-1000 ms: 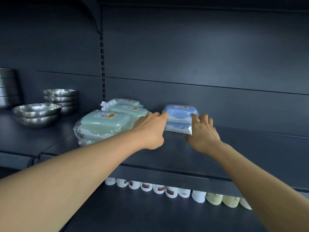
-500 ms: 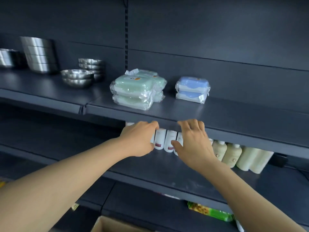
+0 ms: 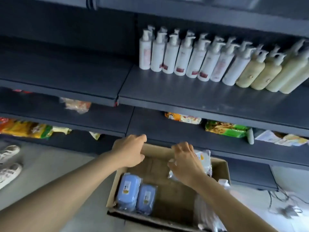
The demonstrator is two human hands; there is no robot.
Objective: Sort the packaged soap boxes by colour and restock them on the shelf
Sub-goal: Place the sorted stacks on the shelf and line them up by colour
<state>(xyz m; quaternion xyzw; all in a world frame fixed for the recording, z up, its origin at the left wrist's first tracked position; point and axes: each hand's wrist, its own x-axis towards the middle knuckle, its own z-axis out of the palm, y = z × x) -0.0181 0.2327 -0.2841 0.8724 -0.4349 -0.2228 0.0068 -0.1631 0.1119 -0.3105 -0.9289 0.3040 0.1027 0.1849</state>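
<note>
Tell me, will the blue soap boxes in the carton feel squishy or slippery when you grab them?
Probably firm, not squishy: the blue soap boxes keep a moulded, rounded-box shape inside their wrap. The clear film looks glossy, so fingers may slide a little. They stand on edge against the carton wall, so one may tip when its neighbour is lifted.

Dim, motion-blurred frame; edges bowed by the wide lens.
</note>
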